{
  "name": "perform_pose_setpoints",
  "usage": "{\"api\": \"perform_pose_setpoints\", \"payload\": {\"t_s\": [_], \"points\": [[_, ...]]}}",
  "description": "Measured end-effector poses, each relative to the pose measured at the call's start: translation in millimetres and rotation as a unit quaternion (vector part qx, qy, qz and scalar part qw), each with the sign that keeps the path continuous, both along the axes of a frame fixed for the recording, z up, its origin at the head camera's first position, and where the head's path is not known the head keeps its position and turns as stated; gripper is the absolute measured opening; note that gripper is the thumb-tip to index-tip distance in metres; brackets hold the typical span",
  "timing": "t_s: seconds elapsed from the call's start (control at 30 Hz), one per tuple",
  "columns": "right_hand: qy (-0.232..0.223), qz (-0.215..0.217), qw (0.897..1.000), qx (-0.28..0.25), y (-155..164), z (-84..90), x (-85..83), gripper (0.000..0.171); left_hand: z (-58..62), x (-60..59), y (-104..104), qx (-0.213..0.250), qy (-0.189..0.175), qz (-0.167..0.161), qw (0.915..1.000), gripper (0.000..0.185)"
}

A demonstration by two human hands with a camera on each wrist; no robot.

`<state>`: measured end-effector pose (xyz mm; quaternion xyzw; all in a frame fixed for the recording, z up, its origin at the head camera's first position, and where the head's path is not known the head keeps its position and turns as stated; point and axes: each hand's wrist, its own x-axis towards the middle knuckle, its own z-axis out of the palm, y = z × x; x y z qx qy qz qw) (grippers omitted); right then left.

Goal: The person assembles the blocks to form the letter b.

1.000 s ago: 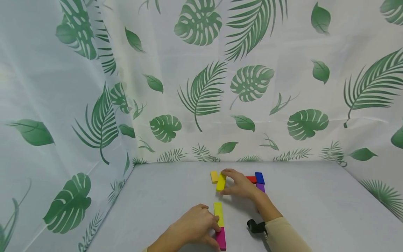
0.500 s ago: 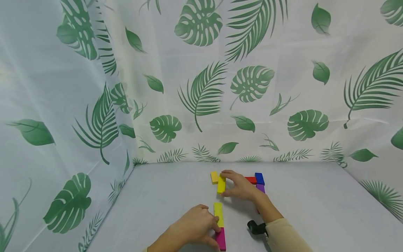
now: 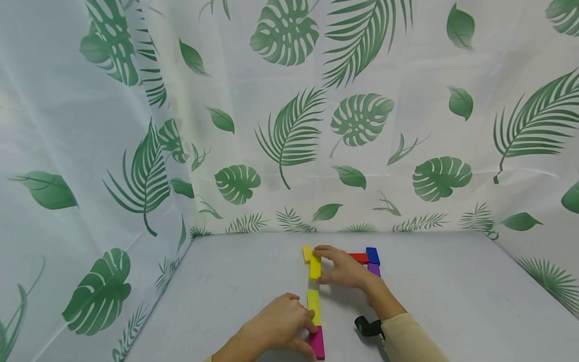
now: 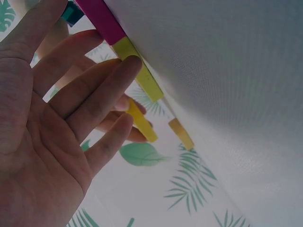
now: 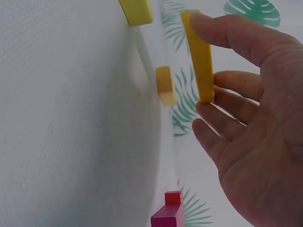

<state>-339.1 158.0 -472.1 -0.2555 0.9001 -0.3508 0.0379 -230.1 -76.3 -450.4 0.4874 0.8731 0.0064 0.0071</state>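
My right hand point(image 3: 346, 269) pinches a bright yellow block point(image 5: 201, 61) lengthwise between thumb and fingertips, raised off the table in the right wrist view. Just beyond it at left lies a short orange-yellow block point(image 3: 307, 254). Nearer me, a yellow-green block point(image 3: 313, 305) and a magenta block point(image 3: 318, 347) lie end to end in a line. My left hand point(image 3: 280, 322) rests beside these two, its loosely extended fingers touching them around their joint. In the left wrist view one fingertip overlaps the yellow-green block point(image 4: 144, 78).
Behind the right hand a red block point(image 3: 359, 258) meets a blue block point(image 3: 372, 255), and a purple block point(image 3: 374, 269) runs from the blue one toward me. A black device point(image 3: 368, 327) sits at the right wrist. Leaf-printed cloth point(image 3: 289, 201) hangs behind the table.
The right hand has shifted the bright yellow block slightly left and toward me, turning it from slanted to nearly in line with the yellow-green block. The left hand stays in place.
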Motion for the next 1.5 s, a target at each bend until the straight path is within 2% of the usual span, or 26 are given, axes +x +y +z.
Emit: {"api": "perform_pose_setpoints", "payload": {"t_s": [0.43, 0.7, 1.07, 1.5], "points": [[-0.029, 0.020, 0.999, 0.015, -4, -0.9, 4.9, 0.078, -1.5, -0.1, 1, -0.004, 0.005, 0.004, 1.0000, 0.045], [-0.028, 0.024, 0.999, 0.027, -4, -6.6, 4.0, 0.078, -0.3, -1.1, 2, -0.010, -0.034, 0.019, 0.9992, 0.044], [-0.028, 0.031, 0.999, 0.035, -6, -11.3, 4.7, 0.075, -0.5, -1.1, 3, -0.013, -0.041, 0.027, 0.9987, 0.044], [-0.049, 0.036, 0.998, 0.021, -8, -13.0, 6.4, 0.073, -2.1, -1.5, 4, -0.010, -0.018, 0.015, 0.9997, 0.043]]}}
